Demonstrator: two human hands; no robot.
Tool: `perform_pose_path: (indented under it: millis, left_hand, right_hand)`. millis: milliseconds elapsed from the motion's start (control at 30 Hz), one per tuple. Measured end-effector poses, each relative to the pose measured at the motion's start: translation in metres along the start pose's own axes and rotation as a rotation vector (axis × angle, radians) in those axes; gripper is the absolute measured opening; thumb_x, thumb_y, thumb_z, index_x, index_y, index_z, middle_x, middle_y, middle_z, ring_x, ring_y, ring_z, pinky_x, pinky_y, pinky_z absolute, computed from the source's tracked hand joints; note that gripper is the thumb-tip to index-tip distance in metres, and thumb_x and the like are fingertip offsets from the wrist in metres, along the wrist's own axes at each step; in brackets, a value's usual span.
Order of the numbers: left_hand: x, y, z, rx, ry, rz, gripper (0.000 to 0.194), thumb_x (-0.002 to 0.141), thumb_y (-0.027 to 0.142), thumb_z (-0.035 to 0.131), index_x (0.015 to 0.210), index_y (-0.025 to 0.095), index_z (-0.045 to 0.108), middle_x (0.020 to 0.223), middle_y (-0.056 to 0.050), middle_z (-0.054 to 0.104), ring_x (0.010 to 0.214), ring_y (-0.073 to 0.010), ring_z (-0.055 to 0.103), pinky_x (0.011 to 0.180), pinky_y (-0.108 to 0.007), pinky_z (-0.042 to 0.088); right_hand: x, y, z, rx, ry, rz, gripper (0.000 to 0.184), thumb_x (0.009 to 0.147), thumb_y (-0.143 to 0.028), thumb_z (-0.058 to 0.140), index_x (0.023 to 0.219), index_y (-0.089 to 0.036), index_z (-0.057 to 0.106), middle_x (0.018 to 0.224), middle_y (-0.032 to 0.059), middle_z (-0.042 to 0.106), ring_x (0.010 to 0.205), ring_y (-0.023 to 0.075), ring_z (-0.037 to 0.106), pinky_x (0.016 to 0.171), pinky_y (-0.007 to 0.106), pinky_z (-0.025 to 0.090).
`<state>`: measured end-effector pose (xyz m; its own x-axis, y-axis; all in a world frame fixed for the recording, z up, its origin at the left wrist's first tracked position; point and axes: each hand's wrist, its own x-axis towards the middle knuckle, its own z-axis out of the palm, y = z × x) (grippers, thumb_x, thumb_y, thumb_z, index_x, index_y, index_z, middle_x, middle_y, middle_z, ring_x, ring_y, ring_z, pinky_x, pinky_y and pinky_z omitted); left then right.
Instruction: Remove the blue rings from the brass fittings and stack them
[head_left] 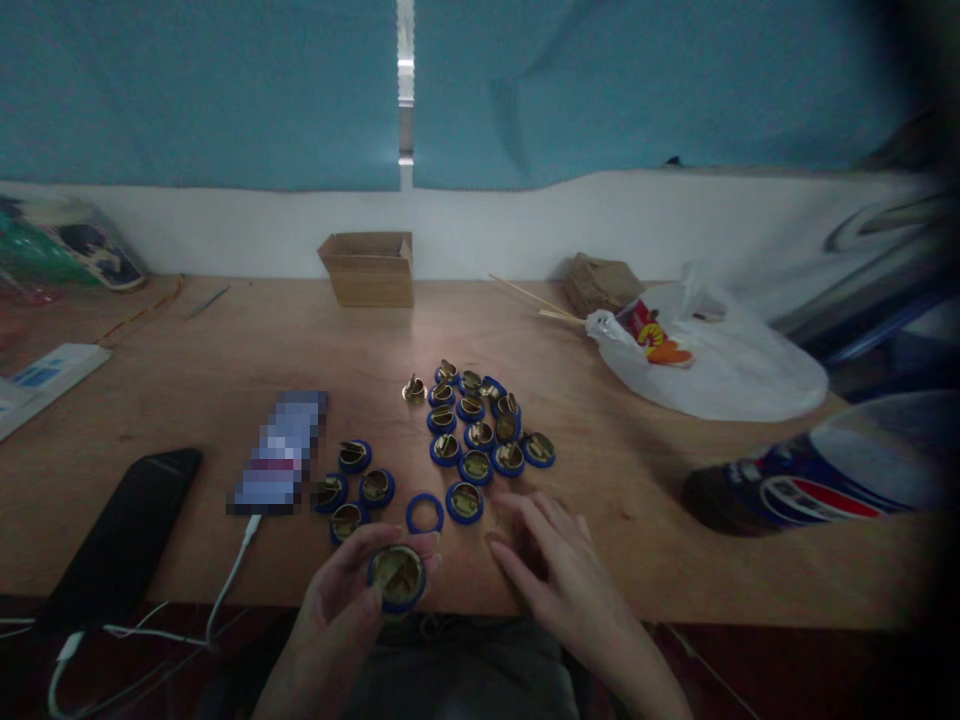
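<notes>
My left hand (341, 598) grips a round brass piece with a blue rim (397, 578) between thumb and fingers, over the table's front edge. Its brass inner side faces me. Just beyond it, an empty blue ring (425, 513) lies on the table. My right hand (551, 555) rests low over the wood with thumb and fingers apart, holding nothing. Close to its fingertips is another blue-rimmed brass piece (465, 502). Several more such pieces (478, 435) sit in a cluster beyond, and a smaller group (376, 487) lies to the left. One brass piece without a blue rim (414, 390) stands at the cluster's far left.
A phone with a lit, blurred screen (279, 452) and a black phone or power bank (124, 535) lie left, both cabled. Behind stands a small cardboard box (373, 270). On the right are a white plastic bag (735, 360) and a Pepsi cup lying sideways (795, 490).
</notes>
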<state>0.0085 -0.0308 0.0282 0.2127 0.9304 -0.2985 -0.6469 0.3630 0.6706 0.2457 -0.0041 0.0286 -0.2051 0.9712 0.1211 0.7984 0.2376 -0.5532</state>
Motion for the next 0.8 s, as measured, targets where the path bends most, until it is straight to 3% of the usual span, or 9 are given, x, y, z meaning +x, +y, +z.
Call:
perform_pose_path:
  millis: [100,233,600,800]
  left_hand:
    - [0.001,0.001,0.0,-0.005,-0.009,0.004,0.035,0.073,0.029,0.082,0.106,0.021,0.072,0.111,-0.012,0.076,0.101,-0.0256,0.072,0.089,-0.031,0.055]
    - [0.002,0.001,0.0,-0.021,0.011,-0.002,0.035,0.073,0.028,0.082,0.106,0.021,0.072,0.112,-0.012,0.075,0.101,-0.0256,0.072,0.089,-0.031,0.055]
    - [-0.007,0.003,-0.001,-0.01,0.07,0.008,0.035,0.073,0.031,0.082,0.105,0.023,0.072,0.111,-0.011,0.076,0.102,-0.0256,0.072,0.089,-0.032,0.055]
    - [-0.007,0.004,0.0,-0.042,0.112,-0.002,0.035,0.07,0.027,0.084,0.102,0.021,0.073,0.108,-0.012,0.077,0.1,-0.027,0.073,0.085,-0.032,0.057]
  right_hand:
    - [0.001,0.002,0.005,0.022,0.07,0.031,0.015,0.092,-0.024,0.053,0.106,-0.021,0.06,0.098,0.0072,0.068,0.092,0.0244,0.064,0.08,0.04,0.048]
    - [0.005,0.006,0.012,0.01,0.138,0.087,0.018,0.093,-0.029,0.052,0.105,-0.018,0.059,0.091,0.0087,0.069,0.084,0.0246,0.065,0.074,0.038,0.049]
    - [-0.004,0.0,0.019,-0.119,0.152,0.003,0.019,0.091,-0.026,0.055,0.108,-0.02,0.056,0.092,0.0076,0.066,0.087,0.026,0.063,0.076,0.04,0.046]
    - [-0.015,-0.005,0.017,-0.019,0.099,-0.004,0.019,0.089,-0.024,0.057,0.108,-0.021,0.055,0.094,0.0064,0.065,0.087,0.0248,0.061,0.075,0.04,0.046]
